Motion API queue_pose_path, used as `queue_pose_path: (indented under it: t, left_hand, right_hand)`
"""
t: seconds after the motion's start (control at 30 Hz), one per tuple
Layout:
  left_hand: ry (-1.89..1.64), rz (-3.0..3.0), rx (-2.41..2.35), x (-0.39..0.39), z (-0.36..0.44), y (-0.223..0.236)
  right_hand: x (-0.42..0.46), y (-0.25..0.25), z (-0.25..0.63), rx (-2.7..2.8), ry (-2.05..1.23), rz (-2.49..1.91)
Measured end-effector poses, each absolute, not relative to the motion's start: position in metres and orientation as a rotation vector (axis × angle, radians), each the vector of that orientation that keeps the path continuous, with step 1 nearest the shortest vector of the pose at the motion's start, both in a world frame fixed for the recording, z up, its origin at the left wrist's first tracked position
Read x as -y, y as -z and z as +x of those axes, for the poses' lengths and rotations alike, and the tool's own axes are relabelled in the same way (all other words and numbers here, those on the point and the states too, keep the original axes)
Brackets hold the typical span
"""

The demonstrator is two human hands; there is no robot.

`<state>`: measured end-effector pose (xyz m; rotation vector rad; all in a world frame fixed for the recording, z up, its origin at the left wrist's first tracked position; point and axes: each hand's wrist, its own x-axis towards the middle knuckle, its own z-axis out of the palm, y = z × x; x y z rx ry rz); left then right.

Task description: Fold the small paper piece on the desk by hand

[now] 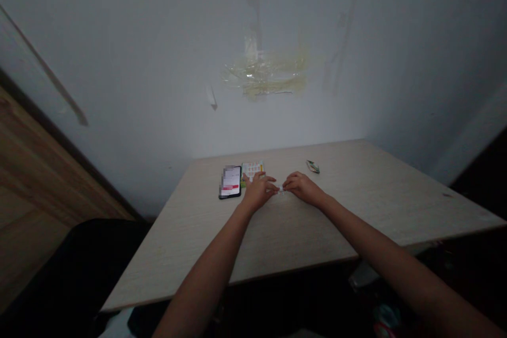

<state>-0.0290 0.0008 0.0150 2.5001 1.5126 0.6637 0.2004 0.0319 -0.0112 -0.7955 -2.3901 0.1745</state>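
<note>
Between my two hands, just above or on the tabletop, is a small whitish piece (281, 189), too small to name. My left hand (259, 188) pinches its left side with thumb and forefinger, the other fingers raised. From the right, my right hand (303, 186) has its fingertips closed on the other side of it. Behind my left hand lies a printed card or leaflet (253, 167) with rows of small pictures and a green edge, partly covered by the fingers. A phone (230, 182) with a lit screen lies left of that hand.
A small crumpled green and white wrapper (312, 166) lies beyond my right hand. The pale wooden table (190, 232) meets a wall (158, 63) with peeling tape (269, 74). A dark chair-like shape (91, 269) stands at the left, near a wooden panel (43, 169).
</note>
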Motion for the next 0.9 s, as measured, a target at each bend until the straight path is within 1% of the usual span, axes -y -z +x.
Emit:
queue_pose_path:
  t: [0.17,0.33,0.57,0.9]
  left_hand:
    - [-0.652,2.407,-1.61,0.001,-0.028,-0.012]
    - [-0.741,2.335,-1.688,0.001,-0.023,-0.011]
    - [-0.836,2.402,-1.643,0.006,-0.019,-0.008]
    - [-0.636,2.667,-1.397,0.01,-0.026,-0.017]
  right_hand:
    - [-0.027,0.007,0.201,2.433,-0.136,-0.788]
    - [-0.023,0.006,0.201,2.363,-0.235,-0.812]
    - [-0.026,0.008,0.198,2.321,-0.223,-0.895]
    - [-0.029,0.013,0.202,2.314,-0.194,-0.937]
